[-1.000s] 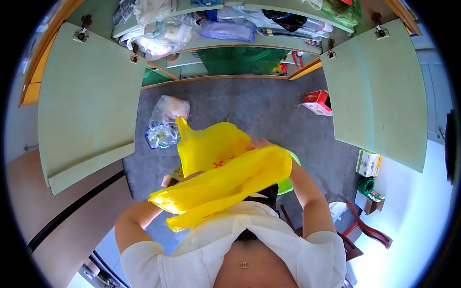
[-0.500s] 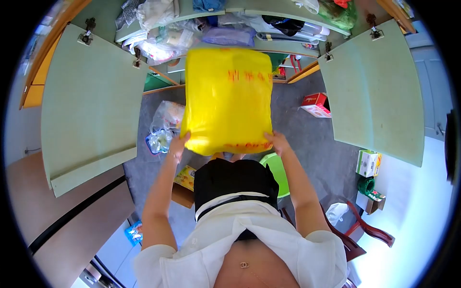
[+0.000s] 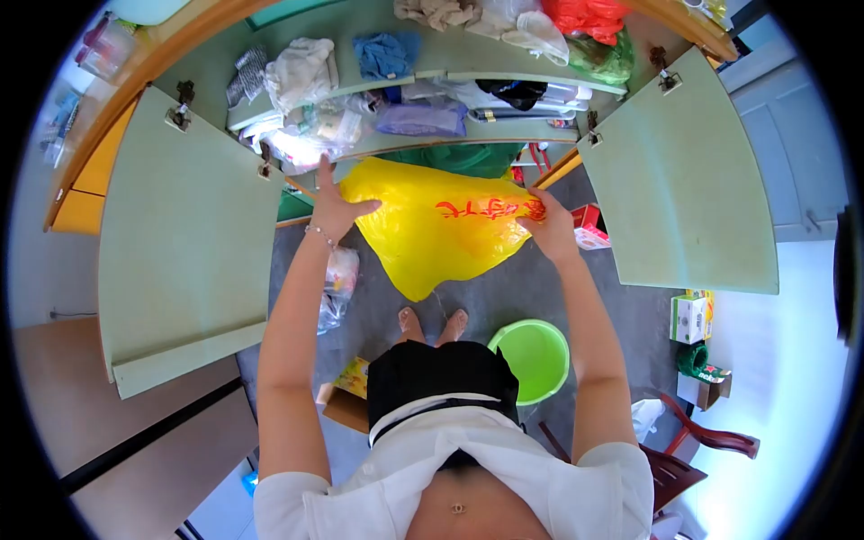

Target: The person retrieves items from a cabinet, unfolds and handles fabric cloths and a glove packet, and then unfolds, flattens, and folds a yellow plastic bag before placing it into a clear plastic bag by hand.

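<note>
A yellow plastic bag (image 3: 436, 220) with red lettering spans the gap between my hands, in front of the cabinet's lower compartment. Its lower part sags to a point above my feet. My left hand (image 3: 338, 211) is at the bag's left corner, index finger stretched up and thumb spread out against the yellow plastic. Whether other fingers hold it from behind is hidden. At the opposite edge, my right hand (image 3: 551, 227) is closed on the bag, thumb in front. Behind the bag, a dark green item (image 3: 477, 159) shows in the lower compartment.
Cabinet doors stand wide at left (image 3: 189, 243) and right (image 3: 688, 189). Bags and cloths crowd the shelf (image 3: 450, 72). On the floor are a green basin (image 3: 531, 362), a cardboard box (image 3: 345, 409), a red box (image 3: 591, 227) and plastic bags (image 3: 337, 279). A wooden chair (image 3: 720, 439) stands right.
The yellow bag, flat and upright before, has moved toward the cabinet and now sags and folds. My arms reach farther out; my left fingers have spread. The basin and my feet are now uncovered.
</note>
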The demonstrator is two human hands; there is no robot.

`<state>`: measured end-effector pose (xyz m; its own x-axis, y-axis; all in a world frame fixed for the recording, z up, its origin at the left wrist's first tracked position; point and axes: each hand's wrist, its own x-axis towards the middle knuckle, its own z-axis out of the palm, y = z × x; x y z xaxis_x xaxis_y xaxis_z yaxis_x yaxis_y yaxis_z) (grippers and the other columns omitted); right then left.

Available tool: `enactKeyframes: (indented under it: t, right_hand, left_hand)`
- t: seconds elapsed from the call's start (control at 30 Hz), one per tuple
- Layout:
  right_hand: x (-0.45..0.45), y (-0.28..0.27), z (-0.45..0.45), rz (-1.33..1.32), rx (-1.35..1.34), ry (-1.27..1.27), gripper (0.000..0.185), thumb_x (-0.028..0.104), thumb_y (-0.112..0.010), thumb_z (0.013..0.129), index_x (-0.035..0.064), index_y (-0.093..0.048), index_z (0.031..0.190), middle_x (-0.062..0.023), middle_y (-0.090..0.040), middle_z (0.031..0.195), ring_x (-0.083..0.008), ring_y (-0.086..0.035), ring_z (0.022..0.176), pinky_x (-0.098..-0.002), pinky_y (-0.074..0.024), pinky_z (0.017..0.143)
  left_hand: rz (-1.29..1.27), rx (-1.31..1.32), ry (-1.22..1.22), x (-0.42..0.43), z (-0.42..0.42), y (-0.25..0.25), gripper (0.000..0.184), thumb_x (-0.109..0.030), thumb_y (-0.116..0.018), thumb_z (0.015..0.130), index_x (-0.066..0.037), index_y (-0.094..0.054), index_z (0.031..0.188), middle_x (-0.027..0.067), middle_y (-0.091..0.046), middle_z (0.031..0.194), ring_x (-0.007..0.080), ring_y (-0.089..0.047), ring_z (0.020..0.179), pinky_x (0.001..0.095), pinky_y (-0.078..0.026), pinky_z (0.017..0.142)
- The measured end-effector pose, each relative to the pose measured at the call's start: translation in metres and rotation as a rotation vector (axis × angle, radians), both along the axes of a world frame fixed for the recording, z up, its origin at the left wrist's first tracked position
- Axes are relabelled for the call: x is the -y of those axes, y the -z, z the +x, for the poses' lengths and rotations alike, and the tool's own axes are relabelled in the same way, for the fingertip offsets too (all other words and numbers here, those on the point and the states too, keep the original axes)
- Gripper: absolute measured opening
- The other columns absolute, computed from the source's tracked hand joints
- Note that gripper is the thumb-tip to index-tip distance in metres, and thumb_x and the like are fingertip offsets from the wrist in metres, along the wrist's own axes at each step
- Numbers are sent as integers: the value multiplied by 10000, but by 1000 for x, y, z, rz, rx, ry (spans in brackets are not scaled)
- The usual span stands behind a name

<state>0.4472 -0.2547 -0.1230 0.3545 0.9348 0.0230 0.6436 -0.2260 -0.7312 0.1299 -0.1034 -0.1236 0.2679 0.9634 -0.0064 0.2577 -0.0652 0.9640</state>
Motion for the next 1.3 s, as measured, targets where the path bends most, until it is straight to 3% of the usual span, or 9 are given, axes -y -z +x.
enactKeyframes:
  t: [0.2, 0.27, 0.4, 0.67, 0.77, 0.93, 1.2, 1.27, 1.3]
  right_hand:
    - [-14, -44, 10, 89, 407, 36, 312, 107, -722, 580, 34, -612, 862, -152, -585, 960, -297, -542, 915, -356, -436, 770]
    - [-20, -50, 19, 198, -5, -45, 244, 62, -698, 611, 36, -605, 834, -104, -589, 929, -242, -549, 879, -325, -433, 756]
    - [-21, -109, -4, 109, -482, -167, 205, -61, -611, 656, 33, -547, 827, -33, -564, 931, -136, -524, 858, -241, -410, 768]
    - [31, -173, -66, -123, -93, -717, 286, 59, -678, 646, 43, -541, 897, -57, -581, 980, -181, -545, 914, -249, -399, 806]
    - [54, -171, -45, -254, -641, -1121, 351, 178, -650, 701, 45, -515, 996, -55, -591, 963, -197, -563, 922, -285, -434, 803]
    - [81, -64, -130, -73, -376, -895, 536, 349, -432, 859, 90, -283, 1305, -118, -270, 1349, -251, -184, 1270, -424, -113, 1021]
    - [104, 104, -123, -1331, 215, -802, 523, 490, -270, 863, 142, -432, 1218, -80, -463, 1215, -258, -392, 1155, -454, -183, 994]
    - [120, 168, -79, -642, -303, -429, 417, 407, -398, 859, 129, -493, 1155, -70, -540, 1107, -239, -495, 1034, -383, -321, 926]
    - [105, 122, -66, -778, -1156, -101, 364, 321, -499, 835, 119, -506, 1138, -80, -535, 1112, -211, -496, 1019, -321, -375, 879]
  left_hand:
    - [298, -821, 142, -6, 10, -69, 533, -221, -737, 559, -62, -549, 1031, 157, -531, 1073, 267, -545, 937, 306, -423, 826]
    - [211, -941, 104, -12, 6, -80, 341, -324, -726, 559, -72, -632, 769, 140, -538, 1041, 274, -496, 981, 349, -379, 866]
    - [629, -1303, 37, 11, 4, -119, 582, -311, -735, 549, -110, -536, 1058, 123, -494, 1133, 284, -333, 1171, 556, -152, 967]
    - [755, -737, 861, 68, 14, -133, 480, -136, -611, 619, -105, -499, 1085, 84, -583, 927, 270, -573, 792, 399, -439, 759]
    - [803, -862, 1096, 145, -5, -141, 355, -136, -548, 632, -82, -536, 982, 74, -581, 865, 237, -579, 683, 353, -468, 563]
    - [671, -695, 1361, 210, -25, -112, 259, -238, -530, 685, -77, -542, 887, 67, -591, 800, 212, -590, 625, 328, -471, 507]
    - [536, -412, 1216, 180, -36, -117, 192, -238, -536, 737, -76, -601, 815, 121, -598, 724, 295, -589, 637, 376, -474, 593]
    - [425, -293, 1119, 141, -35, -128, 179, -168, -566, 722, -76, -623, 864, 129, -601, 710, 285, -587, 617, 342, -474, 597]
    - [203, -300, 996, 121, -37, -133, 166, -141, -574, 725, -66, -624, 865, 109, -611, 706, 251, -590, 606, 322, -472, 590]
